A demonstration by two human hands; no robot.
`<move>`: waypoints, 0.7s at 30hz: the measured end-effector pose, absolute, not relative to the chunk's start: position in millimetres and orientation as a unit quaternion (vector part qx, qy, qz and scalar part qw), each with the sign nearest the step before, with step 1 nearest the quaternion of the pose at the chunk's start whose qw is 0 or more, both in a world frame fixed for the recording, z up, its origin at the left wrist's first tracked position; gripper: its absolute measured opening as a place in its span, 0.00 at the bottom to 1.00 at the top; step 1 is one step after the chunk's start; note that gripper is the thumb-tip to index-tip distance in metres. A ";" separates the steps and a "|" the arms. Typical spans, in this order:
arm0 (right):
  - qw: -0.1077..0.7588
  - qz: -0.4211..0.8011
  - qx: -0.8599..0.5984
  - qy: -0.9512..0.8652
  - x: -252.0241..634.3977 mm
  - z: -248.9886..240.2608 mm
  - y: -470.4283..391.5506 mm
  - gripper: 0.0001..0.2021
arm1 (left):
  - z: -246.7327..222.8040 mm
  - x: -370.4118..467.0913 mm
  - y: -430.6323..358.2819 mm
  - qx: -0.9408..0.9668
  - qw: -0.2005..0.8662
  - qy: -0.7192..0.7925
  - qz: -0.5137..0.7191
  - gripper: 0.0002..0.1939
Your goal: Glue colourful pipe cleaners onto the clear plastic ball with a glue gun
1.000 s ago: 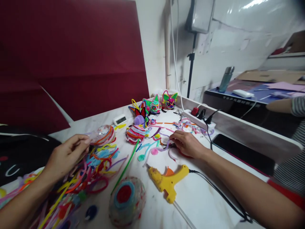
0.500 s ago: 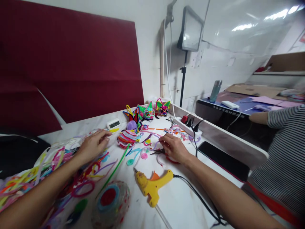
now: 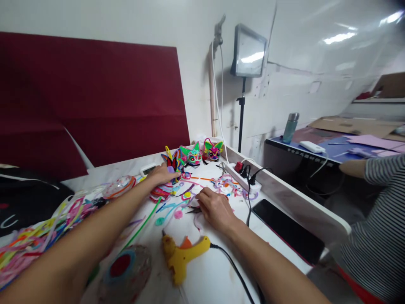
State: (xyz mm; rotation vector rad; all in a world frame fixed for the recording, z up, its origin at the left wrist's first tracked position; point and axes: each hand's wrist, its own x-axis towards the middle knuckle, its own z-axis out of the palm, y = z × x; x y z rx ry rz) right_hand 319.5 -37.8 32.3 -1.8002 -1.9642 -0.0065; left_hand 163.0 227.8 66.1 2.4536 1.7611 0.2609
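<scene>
My left hand reaches across to the butterfly ornament at the back. Its thumb and fingers are apart around a purple rounded piece; whether they touch it I cannot tell. A red-striped ball is partly hidden below that hand. My right hand rests on the table with fingers curled together, close to a lilac strip; what they hold is hidden. Dark scissor blades stick out from under it. The yellow glue gun lies nearer me, beside a clear ball with a red-and-blue disc.
Two cat-like heads stand in the back corner. A power strip, black phone and raised table edge lie right. Colourful strips cover the left. A person in a striped sleeve is at the right.
My left hand has moved forward and right, from above the strips to the butterfly ornament. My right hand stays by the scissors. The view has shifted, so the scene sits lower and the table further left.
</scene>
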 end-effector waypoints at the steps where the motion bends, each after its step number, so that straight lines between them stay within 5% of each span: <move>1: 0.233 -0.001 -0.657 -0.717 319.4 34.4 -38.8 0.11 | 61.9 170.1 228.8 0.799 0.054 0.595 0.069 0.21; 11: 0.221 0.010 -0.658 -0.719 318.4 40.6 -42.3 0.10 | 49.5 178.2 241.1 0.758 0.058 0.649 0.033 0.21; 21: 0.215 0.017 -0.670 -0.710 319.8 42.0 -42.1 0.11 | 64.0 146.1 256.7 0.750 0.174 0.623 0.140 0.20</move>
